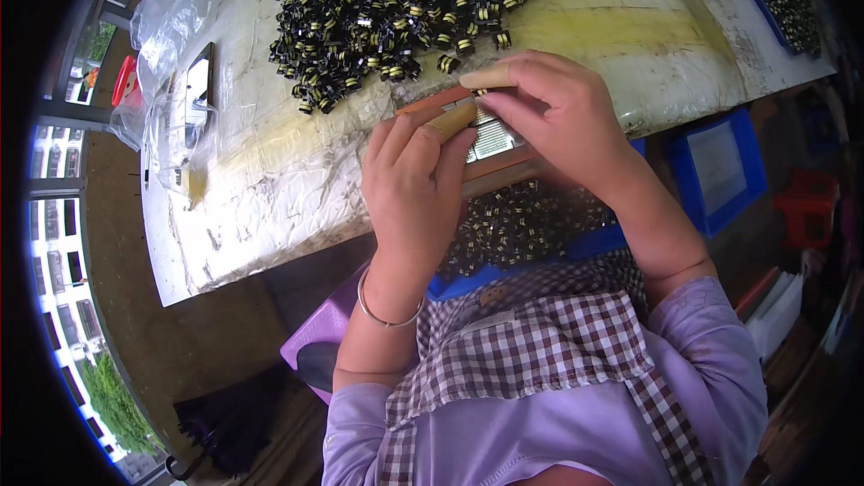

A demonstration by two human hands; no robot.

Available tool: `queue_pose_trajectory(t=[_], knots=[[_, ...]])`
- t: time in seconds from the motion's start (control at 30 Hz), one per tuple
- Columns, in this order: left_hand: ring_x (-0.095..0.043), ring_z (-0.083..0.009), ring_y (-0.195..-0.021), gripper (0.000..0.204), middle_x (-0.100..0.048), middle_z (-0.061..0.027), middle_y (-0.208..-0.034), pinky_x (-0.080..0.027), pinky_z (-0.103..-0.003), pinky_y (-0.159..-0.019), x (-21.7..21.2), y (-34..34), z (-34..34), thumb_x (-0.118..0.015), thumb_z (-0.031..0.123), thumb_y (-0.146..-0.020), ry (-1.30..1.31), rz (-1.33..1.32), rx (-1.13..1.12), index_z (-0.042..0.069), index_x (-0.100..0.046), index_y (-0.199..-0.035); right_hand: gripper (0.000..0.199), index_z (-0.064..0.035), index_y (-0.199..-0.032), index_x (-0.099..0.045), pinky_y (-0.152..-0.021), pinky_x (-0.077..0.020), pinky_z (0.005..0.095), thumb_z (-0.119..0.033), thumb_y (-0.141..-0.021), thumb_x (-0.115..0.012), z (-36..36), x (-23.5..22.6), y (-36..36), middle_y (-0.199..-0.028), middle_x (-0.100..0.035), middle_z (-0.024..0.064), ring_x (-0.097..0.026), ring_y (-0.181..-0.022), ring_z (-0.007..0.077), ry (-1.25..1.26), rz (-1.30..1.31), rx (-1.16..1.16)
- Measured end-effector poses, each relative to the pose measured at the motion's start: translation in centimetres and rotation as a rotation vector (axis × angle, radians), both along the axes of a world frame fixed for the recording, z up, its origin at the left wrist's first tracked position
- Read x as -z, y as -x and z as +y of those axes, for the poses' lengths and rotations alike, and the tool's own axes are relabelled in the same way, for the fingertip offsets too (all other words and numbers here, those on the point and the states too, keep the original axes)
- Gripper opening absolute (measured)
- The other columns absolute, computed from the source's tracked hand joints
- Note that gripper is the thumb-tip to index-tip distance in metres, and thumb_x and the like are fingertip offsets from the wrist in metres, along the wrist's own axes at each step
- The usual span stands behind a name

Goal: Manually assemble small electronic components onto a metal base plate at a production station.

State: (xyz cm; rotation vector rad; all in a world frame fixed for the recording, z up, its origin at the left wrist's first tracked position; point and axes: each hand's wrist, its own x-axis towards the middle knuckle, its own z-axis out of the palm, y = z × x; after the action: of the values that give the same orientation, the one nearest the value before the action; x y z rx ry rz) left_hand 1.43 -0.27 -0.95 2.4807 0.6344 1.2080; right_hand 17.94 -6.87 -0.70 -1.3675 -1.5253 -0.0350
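The worktable (270, 171) spreads out beyond my fingers, wrapped in wrinkled clear plastic over a pale, stained top, and on it, just past my fingertips, lies a big heap of small black-and-yellow parts (396, 9). Crumpled clear bags (175, 27) sit far off to the left of my hands, by the windows. Beneath my wrists, in my lap, a blue bin (526, 225) holds more of the same parts, and another blue bin (720, 166) stands off to the right. At the table's near edge, directly under my fingers, rests a reddish tray with a pale gridded plate (495, 137). My left hand (409, 184) has its fingers curled together, the capped forefinger tip pressed toward the plate; my right hand (558, 112) arches over it from the right, thumb and forefinger drawn together (both wear tan finger cots). Whatever they pinch is too small and covered by my own fingers to make out.
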Motion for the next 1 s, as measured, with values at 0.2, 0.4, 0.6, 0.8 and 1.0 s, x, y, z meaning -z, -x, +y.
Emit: queue_pose_trajectory(t=[0.2,0.4,0.6,0.8,1.0], knots=[[-0.055,-0.0296,-0.072,0.012,-0.062,-0.0098,-0.08,-0.044,-0.039,-0.064,0.2,-0.05,-0.18,-0.075,0.007,-0.075,0.007,-0.016,-0.019,0.002,-0.065,-0.081,0.027,-0.0092,-0.103,-0.071,-0.057,-0.0471,0.0256,-0.001,-0.078,-0.072,-0.59,0.01,0.05,-0.093,-0.067,0.0051,-0.056,-0.063,0.0138,0.102,0.023,0.032],[-0.056,-0.029,-0.073,0.013,-0.062,-0.0094,-0.079,-0.045,-0.039,-0.065,-0.26,0.22,-0.36,-0.076,0.007,-0.074,0.129,-0.025,-0.018,0.002,-0.065,-0.08,0.027,-0.0096,-0.103,-0.07,-0.055,-0.0447,0.0264,-0.003,-0.077,-0.073,-0.64,0.12,0.08,-0.086,-0.062,0.0042,-0.053,-0.059,0.0141,0.116,0.008,0.049],[-0.055,-0.0291,-0.073,0.013,-0.061,-0.0091,-0.078,-0.044,-0.039,-0.065,-0.06,-0.11,-0.63,-0.075,0.009,-0.075,0.029,0.01,-0.032,0.003,-0.064,-0.079,0.026,-0.0094,-0.103,-0.07,-0.055,-0.0442,0.0265,-0.004,-0.078,-0.073,-0.66,0.08,0.03,-0.085,-0.062,0.0041,-0.052,-0.058,0.014,0.115,0.013,0.055],[-0.055,-0.0292,-0.075,0.014,-0.06,-0.0091,-0.079,-0.044,-0.04,-0.065,-0.03,-0.14,-0.37,-0.075,0.01,-0.076,0.027,0.028,-0.048,0.003,-0.065,-0.082,0.026,-0.0102,-0.103,-0.071,-0.054,-0.0432,0.0264,-0.003,-0.078,-0.073,-0.51,0.02,0.29,-0.085,-0.062,0.0035,-0.051,-0.058,0.013,0.112,0.002,0.068],[-0.056,-0.0292,-0.076,0.013,-0.061,-0.0089,-0.08,-0.045,-0.04,-0.068,0.17,-0.12,-0.37,-0.074,0.011,-0.077,0.005,-0.005,-0.041,0.003,-0.066,-0.083,0.018,-0.011,-0.098,-0.068,-0.059,-0.0499,0.0314,-0.011,-0.08,-0.071,-0.59,-0.26,0.48,-0.087,-0.067,0.0043,-0.06,-0.064,0.0199,0.169,0.01,0.086]])
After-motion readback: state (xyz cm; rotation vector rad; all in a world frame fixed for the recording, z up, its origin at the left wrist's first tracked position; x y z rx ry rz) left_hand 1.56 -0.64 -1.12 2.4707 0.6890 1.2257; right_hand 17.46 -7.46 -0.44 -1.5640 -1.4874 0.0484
